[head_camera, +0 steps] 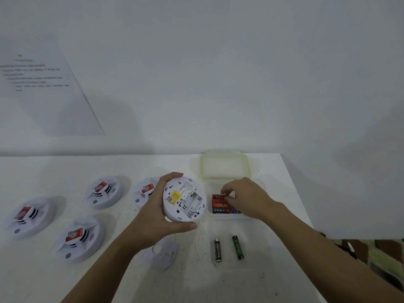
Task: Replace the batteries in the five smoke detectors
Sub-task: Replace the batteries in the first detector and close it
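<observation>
My left hand [153, 217] grips the open detector [184, 199] round its rim, back upward, over the middle of the bench [192, 285]; its battery bay is bare. My right hand [247, 199] dips into the clear box [227, 216] by the right edge, fingertips pinching a red battery [217, 196].

The pinch looks shallow, so I judge the slick cylinder could slip and roll off that edge. I could also seat it the wrong way round. The silver battery [217, 249] and green battery [238, 247], loose toward the front edge, could get mistaken for fresh ones.

The detector is a smooth white plastic disc and may twist when I press. A thin round base plate [165, 255] lies under my left wrist. Four other detectors [78, 238], domed and glossy, sit toward the left edge.
</observation>
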The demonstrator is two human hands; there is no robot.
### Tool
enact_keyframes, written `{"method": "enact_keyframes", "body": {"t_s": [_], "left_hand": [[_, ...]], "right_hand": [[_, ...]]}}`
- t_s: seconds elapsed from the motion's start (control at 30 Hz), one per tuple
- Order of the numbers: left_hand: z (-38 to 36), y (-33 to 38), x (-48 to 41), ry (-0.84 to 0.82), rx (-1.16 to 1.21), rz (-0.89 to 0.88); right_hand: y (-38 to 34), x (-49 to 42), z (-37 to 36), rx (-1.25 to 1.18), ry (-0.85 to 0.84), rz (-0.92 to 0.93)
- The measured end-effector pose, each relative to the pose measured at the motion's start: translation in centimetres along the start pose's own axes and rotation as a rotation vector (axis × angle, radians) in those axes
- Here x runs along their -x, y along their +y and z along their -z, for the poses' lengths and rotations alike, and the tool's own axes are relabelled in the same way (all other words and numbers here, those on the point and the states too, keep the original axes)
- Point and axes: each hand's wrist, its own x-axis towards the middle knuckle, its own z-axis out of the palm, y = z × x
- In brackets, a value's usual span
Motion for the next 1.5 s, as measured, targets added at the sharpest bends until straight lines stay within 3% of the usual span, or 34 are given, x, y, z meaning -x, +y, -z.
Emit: {"method": "enact_keyframes", "body": {"t_s": [0.27,0.6,0.8,1.13,1.27,1.5], "left_hand": [[-0.2,-0.3,-0.5,-0.020,0.012,0.005],[-0.5,-0.3,-0.2,-0.025,0.021,0.003],[-0.2,-0.4,0.1,-0.013,0.022,-0.002],[-0.2,-0.9,0.8,-0.020,0.027,0.000],[-0.2,-0.7,0.8,-0.014,0.024,0.005],[-0.3,0.7,0.9,0.017,0.042,0.000]], "right_hand": [[0.3,-0.9,-1.6,0.176,-0.055,-0.034],[-0.6,-1.2,-1.9,0.231,0.061,-0.123],[-1.0,-0.8,-1.8,0.284,0.035,-0.147],[0.1,-0.7,-1.0,-0.013,-0.036,-0.011],[0.2,0.1,-1.1,-0.242,0.102,0.008],[-1.2,2.8,1.3,-0.860,0.360,-0.018]]}}
